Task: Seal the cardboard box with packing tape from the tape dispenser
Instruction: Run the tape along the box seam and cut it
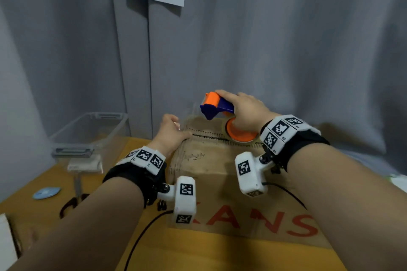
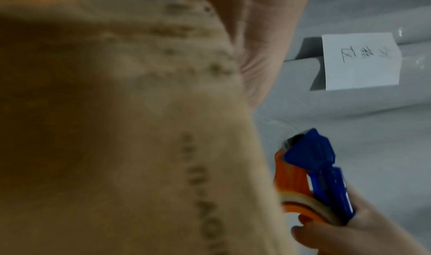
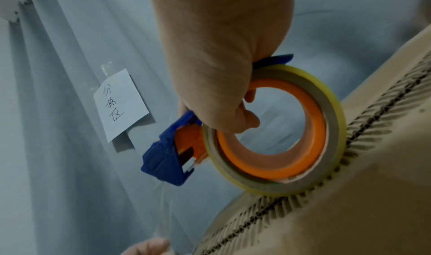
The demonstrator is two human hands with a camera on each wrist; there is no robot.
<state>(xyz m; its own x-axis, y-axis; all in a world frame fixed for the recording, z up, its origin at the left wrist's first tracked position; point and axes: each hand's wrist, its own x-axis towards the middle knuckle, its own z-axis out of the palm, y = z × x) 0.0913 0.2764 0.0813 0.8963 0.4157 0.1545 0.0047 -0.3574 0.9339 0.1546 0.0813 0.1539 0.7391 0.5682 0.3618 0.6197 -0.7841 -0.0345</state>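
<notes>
Cardboard, stiff but light — the box (image 1: 220,169) sits on the yellow table (image 1: 55,185), its top seam untaped. The right hand (image 1: 246,108) curls around the tape dispenser (image 3: 233,144), its roll resting on the seam; the light plastic looks best held through the ring. A thin, clingy strip of tape (image 3: 163,203) runs to the left hand (image 1: 171,132), whose fingers seem to pinch it at the box's far corner.
</notes>
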